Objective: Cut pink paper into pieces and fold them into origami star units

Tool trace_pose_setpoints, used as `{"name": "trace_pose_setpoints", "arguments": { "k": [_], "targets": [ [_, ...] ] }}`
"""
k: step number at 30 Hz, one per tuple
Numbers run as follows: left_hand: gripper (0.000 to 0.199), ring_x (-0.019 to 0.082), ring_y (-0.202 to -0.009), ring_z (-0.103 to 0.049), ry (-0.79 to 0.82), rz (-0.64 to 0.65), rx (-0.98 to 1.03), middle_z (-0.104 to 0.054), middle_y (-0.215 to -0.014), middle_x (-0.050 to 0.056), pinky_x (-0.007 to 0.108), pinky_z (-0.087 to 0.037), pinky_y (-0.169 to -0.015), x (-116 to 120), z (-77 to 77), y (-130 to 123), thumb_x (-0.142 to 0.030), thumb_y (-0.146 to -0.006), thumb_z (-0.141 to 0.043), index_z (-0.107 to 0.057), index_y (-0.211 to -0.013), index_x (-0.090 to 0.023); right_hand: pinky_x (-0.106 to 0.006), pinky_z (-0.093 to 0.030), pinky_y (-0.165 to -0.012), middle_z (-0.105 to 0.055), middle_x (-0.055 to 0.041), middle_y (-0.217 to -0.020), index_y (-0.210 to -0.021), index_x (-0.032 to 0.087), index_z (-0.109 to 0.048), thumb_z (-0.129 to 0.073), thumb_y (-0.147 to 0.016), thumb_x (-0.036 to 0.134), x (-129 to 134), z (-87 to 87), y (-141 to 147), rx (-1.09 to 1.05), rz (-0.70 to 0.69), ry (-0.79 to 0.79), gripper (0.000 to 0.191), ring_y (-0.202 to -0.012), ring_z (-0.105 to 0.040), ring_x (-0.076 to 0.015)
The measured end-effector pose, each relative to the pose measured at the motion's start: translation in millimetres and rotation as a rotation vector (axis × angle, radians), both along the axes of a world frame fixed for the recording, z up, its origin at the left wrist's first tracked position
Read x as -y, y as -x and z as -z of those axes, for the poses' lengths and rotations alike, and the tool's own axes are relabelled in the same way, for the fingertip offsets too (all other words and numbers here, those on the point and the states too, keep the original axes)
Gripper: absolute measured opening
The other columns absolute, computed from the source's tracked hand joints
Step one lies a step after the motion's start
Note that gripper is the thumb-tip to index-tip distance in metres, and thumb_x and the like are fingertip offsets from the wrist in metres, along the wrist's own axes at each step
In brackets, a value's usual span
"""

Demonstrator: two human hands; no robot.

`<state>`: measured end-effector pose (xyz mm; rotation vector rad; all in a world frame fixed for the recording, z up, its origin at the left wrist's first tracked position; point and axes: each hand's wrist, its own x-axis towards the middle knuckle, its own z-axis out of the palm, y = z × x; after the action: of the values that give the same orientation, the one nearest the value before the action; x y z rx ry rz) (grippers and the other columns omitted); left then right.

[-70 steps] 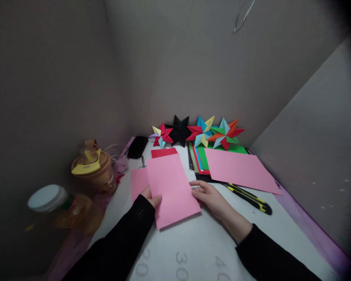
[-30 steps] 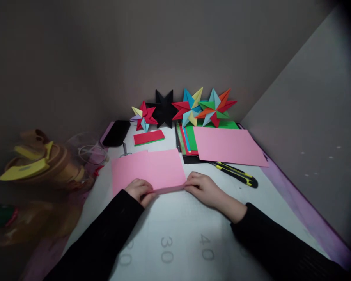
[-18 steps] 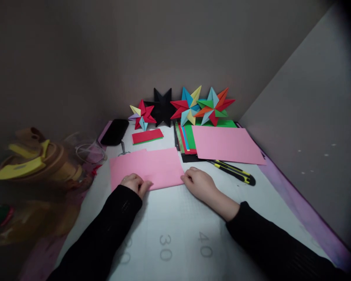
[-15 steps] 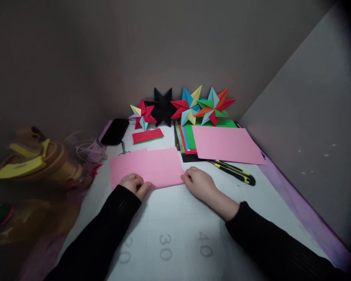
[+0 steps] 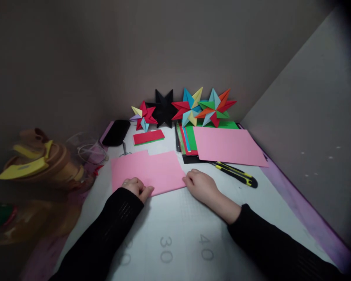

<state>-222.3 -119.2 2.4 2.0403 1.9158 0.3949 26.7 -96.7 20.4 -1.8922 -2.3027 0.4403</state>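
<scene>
Pink paper [image 5: 155, 169], with a step in its far edge, lies on the white mat before me. My left hand [image 5: 137, 189] is closed on its near edge, thumb stretched along the edge and the other fingers curled. At the paper's near right corner, my right hand [image 5: 199, 185] pinches the paper between thumb and curled fingers. A second pink sheet [image 5: 229, 144] rests on a stack of coloured paper [image 5: 190, 136] to the right. Just in front of that sheet is a black and yellow cutter [image 5: 236, 174].
Several folded paper stars [image 5: 191, 107] lean against the back wall. Behind the pink paper are red strips [image 5: 148, 136], a small metal tool [image 5: 124, 148] and a black phone [image 5: 116, 132]. Brown pots [image 5: 57, 160] with a yellow-handled item stand left, near a clear cup [image 5: 90, 152].
The near edge of the pink paper and both hands sit slightly lower in view. The step in the paper's far edge shows more. Both hands keep their grip.
</scene>
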Motion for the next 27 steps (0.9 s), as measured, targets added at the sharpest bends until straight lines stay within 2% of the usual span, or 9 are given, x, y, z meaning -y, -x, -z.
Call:
{"name": "trace_pose_setpoints", "arguments": {
  "k": [5, 11, 23, 27],
  "targets": [
    [0.044, 0.021, -0.066, -0.051, -0.029, 0.014, -0.092, -0.057, -0.066, 0.006, 0.033, -0.039, -0.068, -2.0, 2.0, -1.2, -0.048, -0.079, -0.049, -0.061, -0.049, -0.019, -0.028, -0.026, -0.056, -0.061, -0.005, -0.079, -0.07, 0.018, -0.061, -0.04, -0.091, 0.034, -2.3, 1.7, 2.2, 0.038, 0.018, -0.003, 0.034, -0.07, -0.056, -0.0161],
    [0.044, 0.021, -0.062, -0.051, -0.022, 0.029, -0.042, -0.055, -0.066, 0.008, 0.033, -0.039, -0.064, -2.8, 4.9, 0.6, -0.047, -0.08, -0.047, -0.06, -0.049, -0.018, -0.029, -0.027, -0.056, -0.063, -0.0066, -0.081, -0.072, 0.018, -0.063, -0.039, -0.091, 0.037, -5.0, 2.4, 3.9, 0.063, 0.02, -0.003, 0.037, -0.072, -0.058, -0.0181],
    [0.036, 0.015, -0.065, -0.052, 0.122, -0.033, -0.106, -0.054, -0.072, 0.003, 0.026, -0.038, -0.062, -3.8, -2.6, -4.5, -0.044, -0.079, -0.048, -0.055, -0.056, -0.017, -0.027, -0.028, -0.055, -0.065, -0.0049, -0.082, -0.069, 0.019, -0.063, -0.041, -0.09, 0.041, -5.6, 1.0, 6.9, 0.087, 0.077, 0.023, 0.038, -0.073, -0.059, -0.0179],
    [0.036, 0.013, -0.061, -0.05, 0.099, -0.056, -0.077, -0.051, -0.07, 0.002, 0.025, -0.037, -0.06, -1.6, -4.3, -6.1, -0.042, -0.079, -0.05, -0.053, -0.054, -0.017, -0.027, -0.027, -0.054, -0.065, -0.0046, -0.083, -0.069, 0.019, -0.063, -0.041, -0.089, 0.042, -6.4, 0.8, 6.9, 0.083, 0.088, 0.028, 0.038, -0.073, -0.059, -0.0182]
  ]
}}
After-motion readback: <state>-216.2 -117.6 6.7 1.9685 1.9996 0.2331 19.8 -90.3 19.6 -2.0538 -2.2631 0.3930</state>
